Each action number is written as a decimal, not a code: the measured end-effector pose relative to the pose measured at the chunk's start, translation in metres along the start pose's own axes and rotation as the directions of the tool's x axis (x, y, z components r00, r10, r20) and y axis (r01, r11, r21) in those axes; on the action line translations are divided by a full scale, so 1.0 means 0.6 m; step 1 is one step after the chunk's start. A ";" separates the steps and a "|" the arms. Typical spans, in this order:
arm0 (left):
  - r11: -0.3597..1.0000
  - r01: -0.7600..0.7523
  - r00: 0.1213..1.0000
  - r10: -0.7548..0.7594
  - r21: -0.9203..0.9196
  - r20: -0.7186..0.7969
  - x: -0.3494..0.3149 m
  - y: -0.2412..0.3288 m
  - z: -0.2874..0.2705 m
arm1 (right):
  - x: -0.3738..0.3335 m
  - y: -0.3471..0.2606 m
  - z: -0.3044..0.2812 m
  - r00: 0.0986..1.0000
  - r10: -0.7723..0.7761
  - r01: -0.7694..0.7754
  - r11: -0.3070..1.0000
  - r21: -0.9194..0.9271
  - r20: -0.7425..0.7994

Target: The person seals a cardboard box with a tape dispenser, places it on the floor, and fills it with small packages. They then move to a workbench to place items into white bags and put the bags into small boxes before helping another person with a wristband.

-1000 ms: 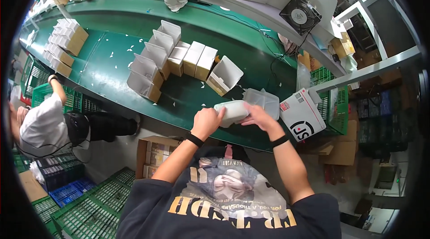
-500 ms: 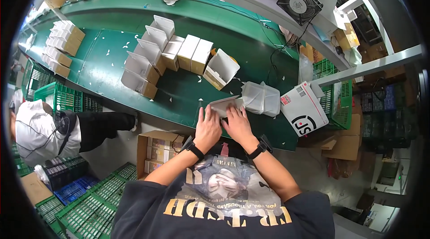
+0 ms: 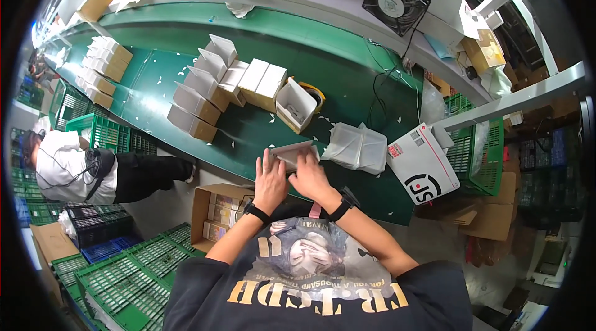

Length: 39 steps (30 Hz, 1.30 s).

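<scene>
A small white cardboard box (image 3: 287, 153) lies near the table's front edge, partly covered by my hands. My left hand (image 3: 271, 183) holds its left side, fingers stretched along it. Over its right part, my right hand (image 3: 310, 176) presses with bent fingers. Just beyond stands an open white box (image 3: 297, 106), with something pale inside that I cannot make out. To the right is a translucent plastic tray (image 3: 355, 148). Closed white boxes (image 3: 263, 82) and several boxes with raised flaps (image 3: 197, 102) form a row at the left.
A yellow roll (image 3: 315, 96) sits behind the open box. Right of the tray lies a white printed carton (image 3: 423, 163). Cables (image 3: 382, 76) and a black fan (image 3: 396, 3) are at the back. Green crates (image 3: 133, 269) stand lower left; a person (image 3: 74, 166) works at far left.
Both hands and the small box have shifted slightly left. My right fingers now bend over the box's right part. The whole view has also shifted a little.
</scene>
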<state>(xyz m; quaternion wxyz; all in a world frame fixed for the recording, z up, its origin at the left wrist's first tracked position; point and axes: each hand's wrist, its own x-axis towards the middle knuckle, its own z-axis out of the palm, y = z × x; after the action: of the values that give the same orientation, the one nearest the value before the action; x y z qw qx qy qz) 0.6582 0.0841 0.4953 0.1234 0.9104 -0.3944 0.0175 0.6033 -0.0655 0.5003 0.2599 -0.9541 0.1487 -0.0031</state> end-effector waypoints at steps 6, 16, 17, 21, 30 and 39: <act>0.915 0.228 0.890 -0.335 -0.333 -0.311 -0.019 -0.002 -0.008 | -0.025 0.047 -0.062 0.924 -0.092 0.208 0.935 0.287 -0.371; 0.630 0.485 0.807 -0.590 -0.606 0.033 0.020 0.011 0.032 | 0.009 0.105 0.003 0.862 -0.487 0.506 0.846 0.167 -0.144; 0.479 0.596 0.717 -0.679 -0.645 0.157 0.031 0.012 0.017 | 0.010 0.104 0.002 0.880 -0.463 0.475 0.865 0.161 -0.108; 0.990 0.086 0.808 -0.137 -0.115 -0.574 0.089 0.026 -0.102 | 0.014 0.084 -0.013 0.900 -0.430 0.436 0.889 0.138 -0.073; 0.980 -0.188 0.948 0.199 -0.066 0.250 0.162 -0.022 -0.071 | 0.008 0.092 -0.012 0.895 -0.439 0.446 0.890 0.094 -0.084; 0.856 0.081 0.959 -0.206 -0.511 -0.192 0.139 -0.118 -0.039 | 0.006 0.091 -0.009 0.911 -0.402 0.413 0.890 0.195 -0.094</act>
<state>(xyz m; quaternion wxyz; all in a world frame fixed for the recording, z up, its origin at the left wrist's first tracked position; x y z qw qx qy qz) 0.7682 0.0765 0.5138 0.4015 0.8658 -0.2980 0.0159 0.5911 -0.1140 0.4773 0.3490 -0.9307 -0.0494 -0.0978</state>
